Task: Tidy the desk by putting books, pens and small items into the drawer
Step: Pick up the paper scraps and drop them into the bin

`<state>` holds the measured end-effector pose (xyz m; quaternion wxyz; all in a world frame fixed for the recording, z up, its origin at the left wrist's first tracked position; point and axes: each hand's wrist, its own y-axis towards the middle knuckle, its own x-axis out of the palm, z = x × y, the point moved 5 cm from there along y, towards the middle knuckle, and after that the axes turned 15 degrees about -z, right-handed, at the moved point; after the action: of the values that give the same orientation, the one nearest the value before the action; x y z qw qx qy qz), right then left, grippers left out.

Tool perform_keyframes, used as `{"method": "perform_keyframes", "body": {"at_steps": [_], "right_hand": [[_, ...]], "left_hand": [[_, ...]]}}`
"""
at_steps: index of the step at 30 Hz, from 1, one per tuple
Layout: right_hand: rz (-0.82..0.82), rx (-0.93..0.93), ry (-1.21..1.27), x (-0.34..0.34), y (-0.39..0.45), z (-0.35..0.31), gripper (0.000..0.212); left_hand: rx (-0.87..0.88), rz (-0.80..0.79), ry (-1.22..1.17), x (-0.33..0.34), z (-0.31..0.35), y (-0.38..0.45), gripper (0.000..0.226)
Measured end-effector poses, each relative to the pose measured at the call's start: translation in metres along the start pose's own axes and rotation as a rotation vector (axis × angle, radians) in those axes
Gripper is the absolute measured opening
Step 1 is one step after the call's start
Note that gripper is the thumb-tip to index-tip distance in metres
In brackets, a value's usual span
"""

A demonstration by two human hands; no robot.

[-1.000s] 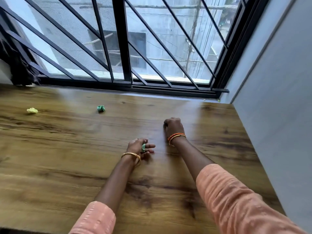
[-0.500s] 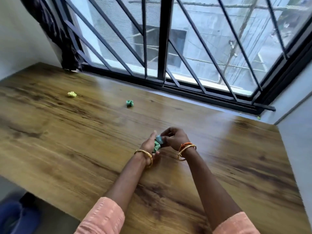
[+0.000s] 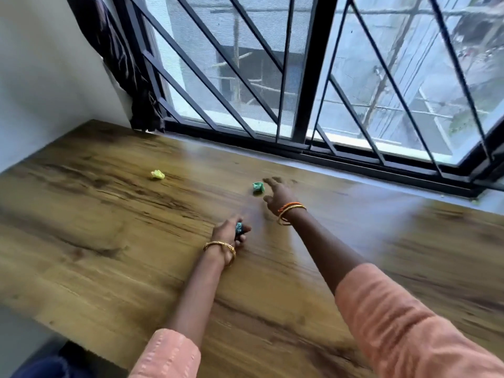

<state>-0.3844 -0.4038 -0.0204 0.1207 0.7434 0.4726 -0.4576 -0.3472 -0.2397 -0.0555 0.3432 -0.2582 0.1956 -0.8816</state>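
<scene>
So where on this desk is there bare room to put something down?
Bare wood runs along the near edge of the desk, left of the left hand, and across the right side below the window frame. The busy spot is mid-desk: the right hand reaches beside a green paper ball, with a yellow paper ball further left.

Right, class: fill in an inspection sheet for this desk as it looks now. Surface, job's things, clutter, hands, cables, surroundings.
Surface: wooden desk, dark grain streaks.
Job's things: green paper wad and yellow paper wad lying apart on the desk; a teal wad in the left hand.
Clutter: nothing seen.
Hands: left hand grips the teal wad; right hand is open, fingers spread beside the green wad.
Cables: nothing seen.
Surroundings: barred window behind, dark curtain in the corner.
</scene>
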Motion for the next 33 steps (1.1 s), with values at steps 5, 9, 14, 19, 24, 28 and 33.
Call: {"method": "perform_keyframes", "body": {"at_steps": [5,9,14,19,24,28,33], "right_hand": [[0.112,-0.038,-0.095,0.025,0.033,-0.025,0.022],[0.232,0.037,-0.055,0.026,0.032,-0.021,0.023],[0.28,0.135,0.156,0.013,0.024,-0.03,0.02],[0.218,0.103,0.416,0.034,-0.006,-0.063,0.015],[0.108,0.067,0.303,0.074,-0.025,-0.087,0.008],[0.029,0.019,0.187,0.077,-0.025,-0.1,0.014],[-0.022,-0.029,0.396,0.06,-0.008,-0.117,0.015]], "left_hand": [[0.049,-0.036,-0.001,-0.052,0.022,0.023,0.021],[0.031,-0.217,-0.141,-0.06,0.024,0.029,0.017],[0.007,-0.308,-0.243,-0.059,0.026,0.028,0.017],[0.028,-0.334,-0.233,-0.058,0.027,0.024,0.022],[0.074,-0.187,-0.084,-0.069,0.022,0.016,0.032],[0.074,-0.122,-0.058,-0.076,0.022,0.009,0.031],[0.051,-0.036,-0.108,-0.101,0.027,0.003,0.036]]}}
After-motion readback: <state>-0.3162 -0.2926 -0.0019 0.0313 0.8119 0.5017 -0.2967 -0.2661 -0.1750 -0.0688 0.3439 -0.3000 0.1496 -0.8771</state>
